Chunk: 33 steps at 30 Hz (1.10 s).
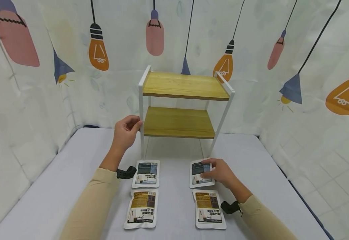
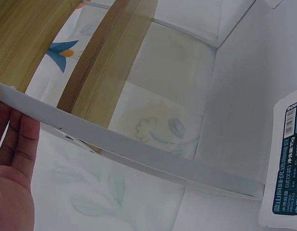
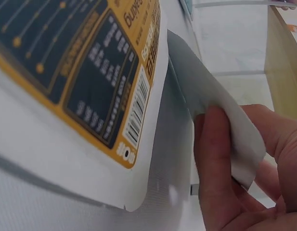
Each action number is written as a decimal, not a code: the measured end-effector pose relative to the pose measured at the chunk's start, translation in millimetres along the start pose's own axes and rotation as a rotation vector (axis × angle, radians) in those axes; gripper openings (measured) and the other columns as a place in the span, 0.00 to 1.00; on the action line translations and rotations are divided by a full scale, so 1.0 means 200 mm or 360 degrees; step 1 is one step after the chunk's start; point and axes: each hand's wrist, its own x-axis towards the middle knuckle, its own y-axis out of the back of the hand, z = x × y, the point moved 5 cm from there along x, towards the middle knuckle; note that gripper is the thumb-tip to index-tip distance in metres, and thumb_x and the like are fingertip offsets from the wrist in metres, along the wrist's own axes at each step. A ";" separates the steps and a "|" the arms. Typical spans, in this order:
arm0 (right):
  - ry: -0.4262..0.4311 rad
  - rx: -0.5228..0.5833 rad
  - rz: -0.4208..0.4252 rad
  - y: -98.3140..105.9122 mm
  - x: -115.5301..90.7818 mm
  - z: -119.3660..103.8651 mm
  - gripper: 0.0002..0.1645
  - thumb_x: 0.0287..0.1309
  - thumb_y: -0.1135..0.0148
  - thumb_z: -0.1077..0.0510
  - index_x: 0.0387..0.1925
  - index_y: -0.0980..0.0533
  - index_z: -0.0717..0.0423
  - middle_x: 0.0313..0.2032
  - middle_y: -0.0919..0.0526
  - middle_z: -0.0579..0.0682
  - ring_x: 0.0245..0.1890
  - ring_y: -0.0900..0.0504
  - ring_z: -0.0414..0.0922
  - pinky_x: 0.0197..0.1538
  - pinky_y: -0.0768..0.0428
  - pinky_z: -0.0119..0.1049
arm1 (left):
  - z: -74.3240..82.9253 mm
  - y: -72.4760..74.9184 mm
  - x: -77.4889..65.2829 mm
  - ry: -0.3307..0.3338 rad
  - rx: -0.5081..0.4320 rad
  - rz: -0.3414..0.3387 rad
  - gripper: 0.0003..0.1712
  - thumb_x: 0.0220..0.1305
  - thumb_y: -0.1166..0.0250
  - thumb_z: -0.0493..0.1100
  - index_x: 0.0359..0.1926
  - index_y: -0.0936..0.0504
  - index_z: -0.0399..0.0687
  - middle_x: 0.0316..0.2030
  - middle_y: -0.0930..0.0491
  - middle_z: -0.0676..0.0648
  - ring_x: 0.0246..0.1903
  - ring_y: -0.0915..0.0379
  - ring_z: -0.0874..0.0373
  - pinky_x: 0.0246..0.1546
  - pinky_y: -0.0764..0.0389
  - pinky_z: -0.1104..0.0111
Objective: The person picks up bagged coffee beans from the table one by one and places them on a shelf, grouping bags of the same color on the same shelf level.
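A two-tier shelf with wooden boards [image 1: 179, 123] and a white frame stands at the back of the table. My left hand [image 1: 127, 131] holds the shelf's left front post [image 2: 138, 149] between thumb and fingers. At the right, my right hand [image 1: 221, 171] pinches the right edge of a blue-labelled coffee pouch [image 1: 196, 174]. In the right wrist view that pouch's pale edge [image 3: 244, 144] is tilted up between thumb and fingers. Closer to me lies a yellow-labelled pouch [image 1: 209, 210]. On the left are another blue-labelled pouch [image 1: 145, 174] and another yellow-labelled pouch [image 1: 141, 210].
The white table [image 1: 174, 200] runs under the shelf's legs to the back wall [image 1: 117, 93]. Fabric walls printed with hanging lamps enclose the table at the back and on both sides. A black band and camera mount [image 1: 127, 172] sits on my left wrist.
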 end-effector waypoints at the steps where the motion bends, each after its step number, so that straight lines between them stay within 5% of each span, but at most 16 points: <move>1: -0.0004 0.0009 0.0002 0.00 0.00 0.00 0.33 0.43 0.16 0.57 0.56 0.16 0.46 0.58 0.20 0.58 0.49 0.19 0.50 0.48 0.14 0.42 | 0.00 0.00 0.00 -0.0004 -0.0001 0.0000 0.12 0.72 0.36 0.37 0.48 0.17 0.29 0.41 0.16 0.30 0.32 0.21 0.57 0.37 0.19 0.81; 5: -0.0022 0.0068 -0.0005 0.00 -0.01 0.01 0.32 0.44 0.16 0.57 0.55 0.15 0.46 0.59 0.20 0.57 0.48 0.19 0.49 0.48 0.13 0.41 | 0.00 0.00 0.00 -0.0004 0.0005 -0.0001 0.12 0.72 0.36 0.37 0.48 0.17 0.29 0.40 0.16 0.31 0.32 0.22 0.60 0.37 0.18 0.79; 13: -0.0021 0.0165 -0.0031 0.00 -0.03 0.00 0.31 0.46 0.17 0.59 0.55 0.15 0.46 0.58 0.20 0.57 0.43 0.17 0.47 0.45 0.12 0.40 | 0.00 0.00 0.00 0.0001 0.0008 0.0000 0.12 0.73 0.37 0.37 0.48 0.18 0.29 0.40 0.17 0.30 0.36 0.22 0.37 0.36 0.21 0.84; 33: 0.0001 0.0256 -0.0070 0.06 -0.12 -0.08 0.32 0.49 0.18 0.55 0.58 0.17 0.44 0.64 0.23 0.58 0.42 0.16 0.47 0.44 0.12 0.39 | 0.00 0.00 0.00 -0.0008 0.0001 -0.0013 0.12 0.72 0.37 0.37 0.48 0.18 0.29 0.39 0.17 0.30 0.32 0.21 0.53 0.35 0.21 0.83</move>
